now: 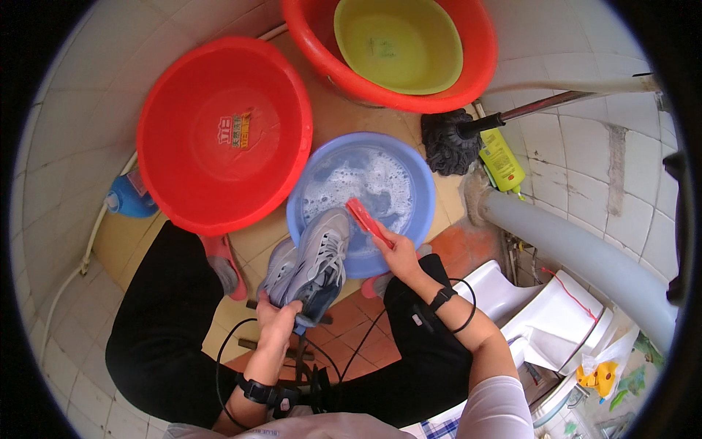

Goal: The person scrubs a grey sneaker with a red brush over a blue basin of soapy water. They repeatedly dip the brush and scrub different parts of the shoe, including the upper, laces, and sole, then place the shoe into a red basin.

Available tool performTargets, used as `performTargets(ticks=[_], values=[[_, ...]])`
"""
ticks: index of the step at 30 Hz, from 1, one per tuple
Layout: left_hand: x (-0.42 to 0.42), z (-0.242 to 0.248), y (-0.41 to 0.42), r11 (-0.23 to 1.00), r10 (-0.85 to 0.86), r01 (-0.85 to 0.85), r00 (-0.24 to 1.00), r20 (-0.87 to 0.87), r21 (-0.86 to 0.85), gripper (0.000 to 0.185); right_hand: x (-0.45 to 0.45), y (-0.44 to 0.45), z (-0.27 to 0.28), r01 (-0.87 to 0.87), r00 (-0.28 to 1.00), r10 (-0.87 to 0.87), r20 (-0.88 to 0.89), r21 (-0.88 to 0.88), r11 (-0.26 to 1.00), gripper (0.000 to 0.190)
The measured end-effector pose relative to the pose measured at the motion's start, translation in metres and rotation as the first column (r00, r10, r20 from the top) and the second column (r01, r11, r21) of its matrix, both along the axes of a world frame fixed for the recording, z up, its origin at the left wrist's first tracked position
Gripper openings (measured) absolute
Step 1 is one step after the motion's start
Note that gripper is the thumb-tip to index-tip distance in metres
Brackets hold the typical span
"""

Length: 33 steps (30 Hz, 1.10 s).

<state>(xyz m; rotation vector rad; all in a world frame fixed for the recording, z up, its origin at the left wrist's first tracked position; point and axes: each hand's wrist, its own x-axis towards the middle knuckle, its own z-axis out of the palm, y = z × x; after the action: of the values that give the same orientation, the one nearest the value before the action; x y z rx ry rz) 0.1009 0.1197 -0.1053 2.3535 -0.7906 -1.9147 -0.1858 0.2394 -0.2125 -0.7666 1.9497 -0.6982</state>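
My left hand (278, 320) grips a grey lace-up sneaker (321, 258) by its heel end, with the toe tilted over the near rim of a blue plastic basin (426, 203). Partly hidden behind it, a second grey sneaker (278, 263) stands at its left; I cannot tell whether my fingers touch that one. White suds (378, 178) float on the water in the basin. In my right hand (399, 255) is a red scrubbing brush (363, 217), held by the handle. Its head is above the suds, just right of the sneaker's toe and apart from it.
A large red basin (219, 131) stands at the left, beside a blue bottle (137, 195). Behind, a yellow-green basin (403, 44) sits inside a red tub (304, 33). To the right are a black mop (449, 142), a green bottle (502, 159), a grey pipe (570, 247) and a white toilet (548, 318).
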Motion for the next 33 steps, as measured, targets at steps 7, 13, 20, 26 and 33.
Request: performTargets(ticks=[7, 13, 20, 26, 33], values=[[-0.007, 0.006, -0.001, 1.000, -0.005, 0.007, 0.998, 0.061, -0.031, 0.086, 0.017, -0.028, 0.020, -0.168, 0.974, 0.197, -0.111, 0.229, 0.959, 0.046], [-0.006, 0.007, -0.003, 0.998, 0.057, -0.055, 0.998, -0.031, 0.042, 0.084, 0.016, -0.027, 0.017, -0.202, 0.973, 0.216, -0.077, 0.160, 0.966, 0.041], [-0.004, 0.001, 0.002, 0.998, 0.053, -0.053, 0.998, -0.022, 0.021, 0.079, 0.016, -0.018, 0.007, -0.241, 0.956, 0.260, -0.134, 0.142, 0.960, 0.043], [-0.003, 0.002, 0.001, 1.000, -0.003, 0.004, 0.999, 0.047, -0.001, 0.079, -0.015, -0.009, -0.006, -0.067, 0.924, 0.215, -0.317, 0.420, 0.905, 0.044], [0.000, -0.006, 0.004, 0.999, -0.022, 0.023, 1.000, 0.021, -0.036, 0.081, -0.007, 0.011, -0.004, -0.101, 0.973, 0.142, -0.185, 0.214, 0.972, 0.044]])
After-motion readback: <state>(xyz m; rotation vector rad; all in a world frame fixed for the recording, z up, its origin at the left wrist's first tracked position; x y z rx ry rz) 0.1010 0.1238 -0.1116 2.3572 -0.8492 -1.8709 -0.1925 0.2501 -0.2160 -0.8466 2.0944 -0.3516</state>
